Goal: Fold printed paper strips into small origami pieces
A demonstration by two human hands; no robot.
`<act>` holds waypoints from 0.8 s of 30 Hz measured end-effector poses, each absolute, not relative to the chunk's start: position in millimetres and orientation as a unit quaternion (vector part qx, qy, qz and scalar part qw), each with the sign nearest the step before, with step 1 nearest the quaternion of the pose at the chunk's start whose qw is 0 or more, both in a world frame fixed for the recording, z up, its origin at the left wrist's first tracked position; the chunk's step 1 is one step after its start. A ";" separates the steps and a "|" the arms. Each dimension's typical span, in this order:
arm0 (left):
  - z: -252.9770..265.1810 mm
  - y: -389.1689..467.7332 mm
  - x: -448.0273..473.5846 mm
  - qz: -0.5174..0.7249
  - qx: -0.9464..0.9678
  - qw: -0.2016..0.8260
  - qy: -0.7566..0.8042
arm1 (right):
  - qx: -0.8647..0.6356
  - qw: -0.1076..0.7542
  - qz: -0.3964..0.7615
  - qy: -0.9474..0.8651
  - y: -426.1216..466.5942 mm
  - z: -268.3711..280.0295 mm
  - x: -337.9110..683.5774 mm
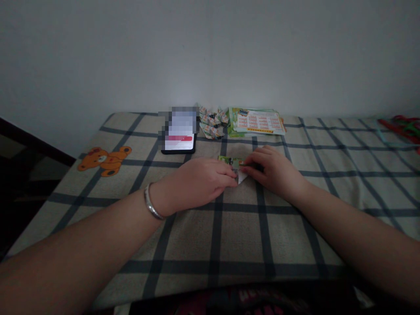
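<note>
A small piece of folded paper [242, 176], printed green on part of it and white on its near corner, lies on the checked cloth between my two hands. My left hand [205, 179], a silver bangle at its wrist, reaches in from the left. Its fingers lie nearly flat and its fingertips press on the paper's left part; its thumb is hidden. From the right, my right hand [271, 168] pinches the paper's right edge between thumb and fingers. Fingers cover much of the paper, so its full shape cannot be made out.
Behind the hands lie a phone [180, 131] with a lit, partly blurred screen, several small folded paper pieces [211, 124] and a stack of printed sheets [259, 121]. An orange bear figure [106, 162] is at the left. Red and green items [405, 129] lie far right. A wall [210, 52] rises behind.
</note>
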State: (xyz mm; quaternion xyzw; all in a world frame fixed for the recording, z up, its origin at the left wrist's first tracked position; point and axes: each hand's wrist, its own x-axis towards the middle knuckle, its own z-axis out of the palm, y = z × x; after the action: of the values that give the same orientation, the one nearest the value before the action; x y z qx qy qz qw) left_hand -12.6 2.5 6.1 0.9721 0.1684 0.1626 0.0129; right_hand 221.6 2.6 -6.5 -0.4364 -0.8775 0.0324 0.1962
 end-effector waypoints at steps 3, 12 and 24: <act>5.6 0.3 -11.5 0.152 0.970 0.008 0.187 | -0.434 0.204 0.035 -0.877 3.3 -7.5 222.6; 3.7 -0.2 -10.2 0.137 0.973 0.017 0.185 | -0.435 0.216 0.046 -0.873 3.7 -9.3 223.0; 3.1 -0.5 -10.3 0.125 0.976 -0.006 0.178 | -0.398 0.211 0.107 -0.886 1.8 0.1 237.3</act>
State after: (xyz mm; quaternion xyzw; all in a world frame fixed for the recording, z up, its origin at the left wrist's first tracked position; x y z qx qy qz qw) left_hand -10.3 -0.5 3.1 0.9760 0.1778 0.1253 -0.0060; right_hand 237.3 1.8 0.1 -0.3984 -0.8862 0.1070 0.2110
